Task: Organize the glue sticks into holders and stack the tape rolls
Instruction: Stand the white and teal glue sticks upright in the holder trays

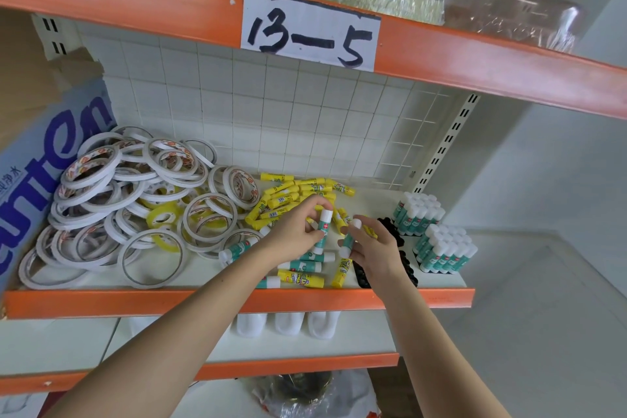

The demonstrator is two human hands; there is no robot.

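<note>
My left hand (296, 227) grips an upright teal glue stick (324, 224) with a white cap, over the middle of the shelf. My right hand (372, 247) holds two teal glue sticks (349, 237) just beside it. Loose yellow glue sticks (291, 197) lie in a pile behind my hands, with more teal and yellow ones (300, 278) under them. A black holder (403, 258) lies partly hidden under my right hand. Two filled holders of teal sticks (419, 214) (446, 249) stand at the right. A heap of white tape rolls (129, 200) fills the shelf's left half.
The shelf (237, 302) has an orange front edge and a white wire grid at the back. A blue-printed cardboard box (47, 159) leans at the far left. An upper shelf labelled 13-5 (310, 30) hangs overhead. White containers (288, 322) sit on the shelf below.
</note>
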